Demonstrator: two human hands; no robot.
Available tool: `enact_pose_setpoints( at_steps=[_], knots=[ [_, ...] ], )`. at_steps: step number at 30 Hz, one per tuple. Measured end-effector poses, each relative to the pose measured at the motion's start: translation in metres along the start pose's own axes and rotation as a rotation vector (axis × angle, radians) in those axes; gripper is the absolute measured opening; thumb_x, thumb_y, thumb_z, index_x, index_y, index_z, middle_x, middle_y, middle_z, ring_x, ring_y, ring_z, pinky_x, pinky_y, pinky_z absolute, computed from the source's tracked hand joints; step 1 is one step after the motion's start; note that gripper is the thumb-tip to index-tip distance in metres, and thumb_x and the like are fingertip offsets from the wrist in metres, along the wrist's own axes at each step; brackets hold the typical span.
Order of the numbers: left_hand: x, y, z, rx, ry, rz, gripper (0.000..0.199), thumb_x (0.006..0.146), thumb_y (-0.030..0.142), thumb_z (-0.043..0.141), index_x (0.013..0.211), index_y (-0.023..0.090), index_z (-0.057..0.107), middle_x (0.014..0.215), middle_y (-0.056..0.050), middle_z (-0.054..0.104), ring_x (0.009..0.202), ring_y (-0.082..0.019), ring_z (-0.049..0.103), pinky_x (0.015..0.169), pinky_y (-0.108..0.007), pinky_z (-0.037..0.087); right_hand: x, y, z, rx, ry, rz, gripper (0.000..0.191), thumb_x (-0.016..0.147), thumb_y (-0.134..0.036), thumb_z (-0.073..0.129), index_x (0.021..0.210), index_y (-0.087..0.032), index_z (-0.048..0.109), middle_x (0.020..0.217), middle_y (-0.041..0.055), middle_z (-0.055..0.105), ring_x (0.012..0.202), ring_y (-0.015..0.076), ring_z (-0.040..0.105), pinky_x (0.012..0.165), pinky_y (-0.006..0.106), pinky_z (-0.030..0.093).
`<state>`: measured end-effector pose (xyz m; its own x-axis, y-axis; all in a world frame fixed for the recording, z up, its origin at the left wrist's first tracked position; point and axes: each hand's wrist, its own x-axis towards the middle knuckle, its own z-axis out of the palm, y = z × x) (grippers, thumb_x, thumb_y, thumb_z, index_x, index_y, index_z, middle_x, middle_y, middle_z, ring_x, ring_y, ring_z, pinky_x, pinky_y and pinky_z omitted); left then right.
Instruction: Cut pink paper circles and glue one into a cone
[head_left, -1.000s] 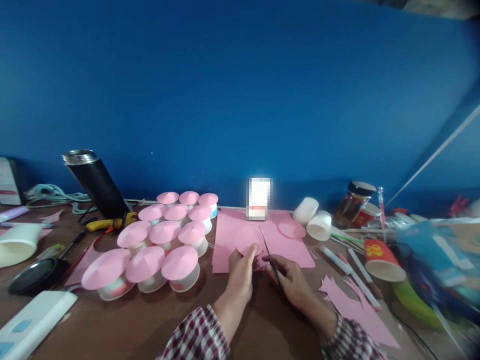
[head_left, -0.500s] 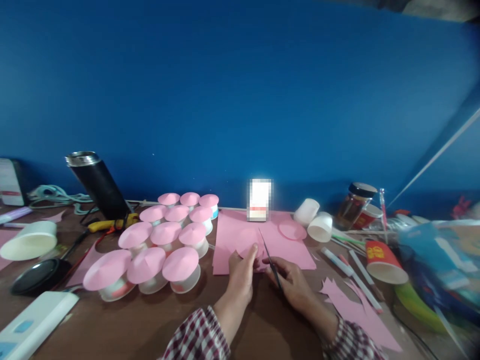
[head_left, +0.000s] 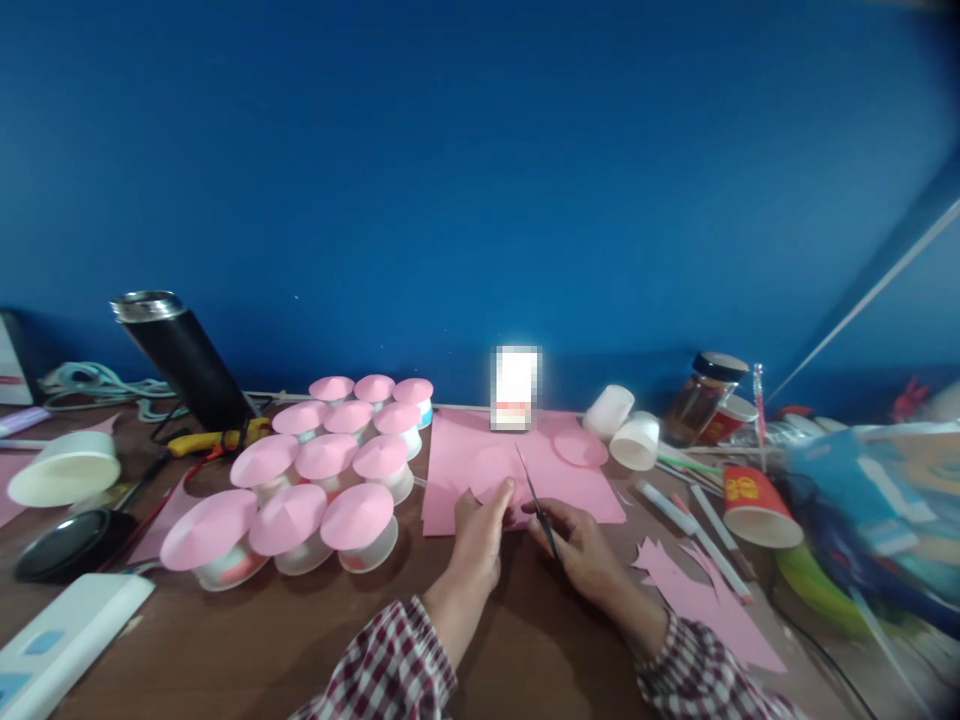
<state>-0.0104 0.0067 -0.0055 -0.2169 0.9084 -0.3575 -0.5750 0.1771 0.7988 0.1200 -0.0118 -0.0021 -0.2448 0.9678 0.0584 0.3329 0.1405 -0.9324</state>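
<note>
Basically, L hand point(head_left: 478, 530) pinches disc point(head_left: 491, 466) above near edge of sheets point(head_left: 444, 470); R hand point(head_left: 583, 552) grips scissors point(head_left: 545, 520), partly over sheets too; cone-topped cups point(head_left: 290, 520) L of sheets, lit screen point(head_left: 514, 388) at back edge, white cups point(head_left: 636, 444) at R

We can read no words or numbers: the yellow sign point(head_left: 744, 487) on the red cup point(head_left: 759, 525) is too blurred, and the bright screen point(head_left: 514, 385) is pixelated.

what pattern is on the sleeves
Dark red and white checks on both sleeves, clearest in the head view.
</note>
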Motion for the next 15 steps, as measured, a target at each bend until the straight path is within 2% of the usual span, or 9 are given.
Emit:
enact_pose_setpoints(
  at_steps=[9, 15],
  knots=[
    [-0.0025, 0.0030, 0.0008, -0.004, -0.052, 0.028, 0.033, 0.059, 0.036, 0.077, 0.063, 0.016, 0.050, 0.049, 0.006, 0.047, 0.047, -0.009, 0.047, 0.047, -0.023, 0.036, 0.0002, -0.0019, -0.0011, -0.056, 0.002, 0.020, 0.038, 0.085, -0.046, 0.055, 0.101, -0.013, 0.065, 0.065, 0.0003, 0.053, 0.057, 0.0127, 0.045, 0.051, 0.023, 0.036],
    [0.0010, -0.0004, -0.0004, 0.018, -0.010, 0.053, 0.033, 0.059, 0.037, 0.077, 0.062, 0.015, 0.052, 0.051, 0.005, 0.048, 0.048, -0.008, 0.046, 0.047, -0.022, 0.035, -0.0008, -0.0051, -0.0005, -0.036, 0.003, 0.027, 0.035, 0.086, -0.045, 0.054, 0.098, -0.014, 0.065, 0.061, -0.0013, 0.051, 0.055, 0.0121, 0.043, 0.048, 0.022, 0.033]
  ],
)
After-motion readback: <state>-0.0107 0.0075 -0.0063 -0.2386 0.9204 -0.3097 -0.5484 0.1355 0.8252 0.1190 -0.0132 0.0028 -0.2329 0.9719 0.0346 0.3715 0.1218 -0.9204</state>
